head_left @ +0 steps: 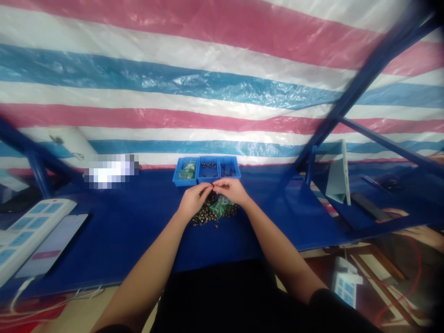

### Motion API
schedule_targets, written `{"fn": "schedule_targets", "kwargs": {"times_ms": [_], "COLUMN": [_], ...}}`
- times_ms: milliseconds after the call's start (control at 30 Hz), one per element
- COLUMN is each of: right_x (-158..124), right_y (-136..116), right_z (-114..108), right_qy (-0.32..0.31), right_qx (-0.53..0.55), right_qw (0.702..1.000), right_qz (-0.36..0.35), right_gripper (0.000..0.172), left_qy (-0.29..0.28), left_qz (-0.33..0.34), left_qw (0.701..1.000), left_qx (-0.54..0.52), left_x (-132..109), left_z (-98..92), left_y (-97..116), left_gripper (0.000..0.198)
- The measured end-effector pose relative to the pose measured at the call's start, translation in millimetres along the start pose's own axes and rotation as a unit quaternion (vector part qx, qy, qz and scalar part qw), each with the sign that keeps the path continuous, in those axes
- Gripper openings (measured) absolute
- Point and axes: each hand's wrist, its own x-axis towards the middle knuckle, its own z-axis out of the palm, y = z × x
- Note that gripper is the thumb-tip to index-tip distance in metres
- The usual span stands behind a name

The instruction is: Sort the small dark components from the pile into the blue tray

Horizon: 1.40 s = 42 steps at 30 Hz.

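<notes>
Tightly bunched, the fingertips (208,185) of the left hand (194,200) and right hand (231,190) meet, any held part too small to tell, above a heap of tiny metal fasteners (204,217), light and fiddly, best pinched singly, mid-bench (138,222) before three blue bins (208,181).

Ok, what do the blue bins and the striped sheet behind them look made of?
The blue bins look like moulded plastic: uniform colour, satin sheen. The striped sheet looks like thin plastic tarpaulin: glossy highlights along its creases.
</notes>
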Motion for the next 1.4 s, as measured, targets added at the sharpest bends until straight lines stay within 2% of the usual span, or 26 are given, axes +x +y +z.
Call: {"fn": "schedule_targets", "kwargs": {"times_ms": [267, 600, 767, 1400], "right_x": [0.8, -1.0, 0.0, -0.1], "right_y": [3.5, -3.0, 0.6, -1.0], "right_z": [-0.2, -0.2, -1.5, -0.6], "right_qy": [0.001, 0.003, 0.008, 0.004], "right_qx": [0.004, -0.016, -0.004, -0.011], "right_qw": [1.000, 1.000, 1.000, 1.000], "right_qz": [0.002, -0.011, -0.004, 0.002], "right_gripper": [0.038, 0.037, 0.037, 0.038], "left_qy": [0.020, 0.006, 0.017, 0.026], "left_qz": [0.000, 0.020, 0.002, 0.019], "left_qw": [1.000, 1.000, 1.000, 0.999], "left_qx": [0.008, 0.016, 0.018, 0.012], "left_x": [-1.6, -1.1, -1.2, -1.6], "left_z": [3.2, 1.3, 2.2, 5.6], "left_y": [-3.5, -3.1, -4.1, -8.8], "left_gripper": [0.026, 0.027, 0.027, 0.027]}}
